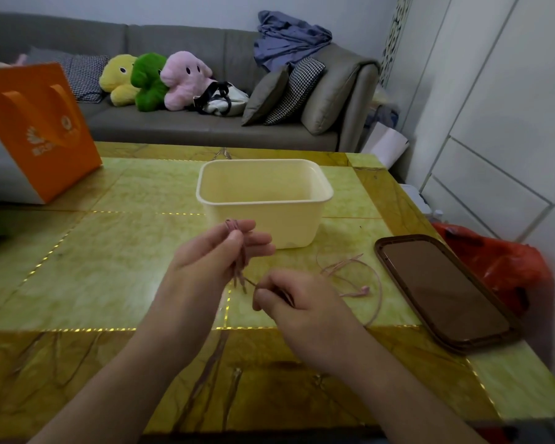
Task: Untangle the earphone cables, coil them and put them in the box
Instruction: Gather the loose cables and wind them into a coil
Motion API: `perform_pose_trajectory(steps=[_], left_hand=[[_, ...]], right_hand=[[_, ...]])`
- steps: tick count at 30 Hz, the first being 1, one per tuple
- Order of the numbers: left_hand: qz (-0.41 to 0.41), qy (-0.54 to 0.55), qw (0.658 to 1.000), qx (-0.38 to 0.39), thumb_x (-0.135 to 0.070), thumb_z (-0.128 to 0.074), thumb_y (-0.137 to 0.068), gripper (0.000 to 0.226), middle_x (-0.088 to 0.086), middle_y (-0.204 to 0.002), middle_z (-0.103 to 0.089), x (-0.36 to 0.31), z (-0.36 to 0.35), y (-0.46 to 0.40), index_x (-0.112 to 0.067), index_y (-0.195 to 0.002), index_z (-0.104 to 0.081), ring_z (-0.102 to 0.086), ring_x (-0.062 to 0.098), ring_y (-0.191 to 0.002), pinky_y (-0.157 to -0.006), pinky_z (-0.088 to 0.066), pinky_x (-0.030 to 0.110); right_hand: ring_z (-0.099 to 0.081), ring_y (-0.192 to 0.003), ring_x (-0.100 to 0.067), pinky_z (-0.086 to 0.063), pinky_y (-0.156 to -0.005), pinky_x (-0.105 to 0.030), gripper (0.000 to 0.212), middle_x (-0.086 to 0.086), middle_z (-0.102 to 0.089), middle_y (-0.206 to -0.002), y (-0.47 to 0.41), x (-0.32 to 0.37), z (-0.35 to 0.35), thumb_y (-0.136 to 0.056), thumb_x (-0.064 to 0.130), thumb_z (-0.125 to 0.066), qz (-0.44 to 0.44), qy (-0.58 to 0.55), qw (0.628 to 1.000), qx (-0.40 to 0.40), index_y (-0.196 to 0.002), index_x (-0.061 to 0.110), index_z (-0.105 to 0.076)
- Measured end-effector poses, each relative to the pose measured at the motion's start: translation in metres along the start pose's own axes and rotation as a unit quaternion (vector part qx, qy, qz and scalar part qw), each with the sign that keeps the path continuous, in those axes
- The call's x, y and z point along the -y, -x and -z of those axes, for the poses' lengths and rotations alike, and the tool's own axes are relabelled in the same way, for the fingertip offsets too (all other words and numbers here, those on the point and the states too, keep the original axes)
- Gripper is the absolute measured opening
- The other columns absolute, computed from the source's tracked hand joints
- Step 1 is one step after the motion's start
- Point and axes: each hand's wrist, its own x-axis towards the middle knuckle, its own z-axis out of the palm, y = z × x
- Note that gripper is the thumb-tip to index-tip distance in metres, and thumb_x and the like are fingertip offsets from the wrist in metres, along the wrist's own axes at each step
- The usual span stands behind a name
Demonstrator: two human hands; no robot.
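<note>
Right, coiling is underway — the left hand (218, 251) is pinching a folded bundle of the pink earphone cable (239, 254) between thumb and fingers, loops poking out above and below. The right hand (297, 301) is gripping the running strand just beside it, feeding it across. The remainder of the cable is trailing loose over the green table (109, 251) to the right, one earbud (362, 289) lying in the slack, so I'm judging the winding roughly halfway done. The cream plastic box (321, 195) is sitting just behind the hands, looking empty as far as its interior is showing — nothing stowed yet. A brown lid (442, 286) is lying further right, near the loose tail; the cable could snag its edge. An orange paper bag (42, 129) is standing well clear at the left.
</note>
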Motion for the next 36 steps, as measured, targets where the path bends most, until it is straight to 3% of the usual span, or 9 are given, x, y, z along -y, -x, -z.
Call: perform_pose_trajectory(steps=[3,7,12,16,19,21,25,29,36], left_hand=[[-0.036,-0.278,0.959,0.038,-0.03,-0.045,-0.112,0.033,0.002,-0.091,-0.077,0.01,0.008,-0.002,-0.019,-0.098,-0.074,-0.073,0.017,-0.091,-0.083,-0.054,0.042],[0.037,-0.317,0.939,0.125,-0.038,-0.047,-0.11,0.05,0.004,-0.061,-0.064,0.011,0.011,-0.001,-0.015,-0.07,-0.069,-0.059,0.019,-0.06,-0.07,-0.052,0.048],[0.171,-0.087,0.968,0.165,-0.035,-0.055,-0.106,0.05,0.005,-0.049,-0.03,-0.005,0.006,0.002,-0.003,-0.067,-0.062,-0.028,0.019,-0.042,-0.059,-0.056,0.038],[0.161,0.145,0.963,0.159,-0.024,-0.053,-0.099,0.032,0.004,-0.058,-0.045,-0.008,0.002,0.005,-0.004,-0.08,-0.069,-0.041,0.016,-0.047,-0.064,-0.057,0.034],[0.113,0.234,0.959,0.111,-0.016,-0.047,-0.097,0.037,0.015,-0.098,-0.075,-0.009,0.001,0.003,0.005,-0.113,-0.072,-0.073,0.023,-0.081,-0.086,-0.063,0.035],[0.087,0.247,0.962,0.073,-0.012,-0.046,-0.097,0.043,0.023,-0.122,-0.074,-0.009,0.002,0.001,0.01,-0.129,-0.062,-0.075,0.031,-0.111,-0.103,-0.057,0.04],[0.019,0.029,0.999,0.007,-0.004,-0.047,-0.104,0.03,0.017,-0.119,-0.077,-0.001,0.005,-0.004,0.001,-0.129,-0.062,-0.074,0.03,-0.114,-0.104,-0.057,0.043],[-0.019,-0.219,0.975,0.019,-0.017,-0.049,-0.11,0.022,0.001,-0.101,-0.079,0.009,0.008,-0.002,-0.019,-0.113,-0.071,-0.074,0.013,-0.099,-0.087,-0.052,0.033],[0.026,-0.345,0.932,0.104,-0.039,-0.051,-0.102,0.035,0.001,-0.068,-0.067,0.008,0.013,-0.001,-0.029,-0.074,-0.07,-0.07,0.022,-0.08,-0.083,-0.055,0.055]], right_hand=[[-0.054,-0.062,-0.008,-0.043,-0.059,-0.032,0.019,0.005,-0.062,-0.067,0.003,0.002,0.006,-0.102,0.021,-0.064,0.018,-0.02,1.0,-0.016,-0.084,0.021,-0.071],[-0.053,-0.062,-0.004,-0.042,-0.06,-0.023,0.024,0.014,-0.062,-0.064,0.001,-0.001,0.014,-0.103,0.02,-0.067,0.033,-0.042,0.997,-0.047,-0.08,0.02,-0.071],[-0.047,-0.061,-0.002,-0.038,-0.06,-0.021,0.026,0.016,-0.055,-0.061,-0.003,-0.005,0.017,-0.104,0.02,-0.066,0.037,-0.092,0.992,-0.073,-0.079,0.017,-0.067],[-0.041,-0.059,-0.007,-0.033,-0.057,-0.033,0.031,0.011,-0.048,-0.06,-0.007,-0.007,0.01,-0.105,0.029,-0.058,0.029,-0.145,0.986,-0.075,-0.077,0.017,-0.063],[-0.044,-0.058,-0.007,-0.034,-0.057,-0.032,0.031,0.01,-0.05,-0.061,-0.006,-0.008,0.001,-0.107,0.029,-0.056,0.002,-0.127,0.991,-0.038,-0.079,0.019,-0.064],[-0.047,-0.057,-0.006,-0.038,-0.056,-0.033,0.028,0.005,-0.054,-0.062,-0.004,-0.008,-0.003,-0.107,0.023,-0.056,-0.008,-0.078,0.997,-0.016,-0.08,0.019,-0.064],[-0.052,-0.058,-0.007,-0.044,-0.06,-0.036,0.023,-0.005,-0.062,-0.066,-0.001,-0.002,-0.001,-0.104,0.02,-0.059,-0.009,-0.048,0.999,-0.012,-0.083,0.02,-0.069],[-0.048,-0.056,-0.007,-0.04,-0.056,-0.032,0.024,0.006,-0.056,-0.061,-0.002,-0.003,0.007,-0.105,0.022,-0.059,-0.026,-0.09,0.995,-0.014,-0.084,0.019,-0.07],[-0.033,-0.046,-0.012,-0.027,-0.043,-0.023,0.038,-0.003,-0.042,-0.057,-0.004,-0.003,0.022,-0.111,0.019,-0.054,-0.059,-0.281,0.957,-0.048,-0.075,0.011,-0.062]])
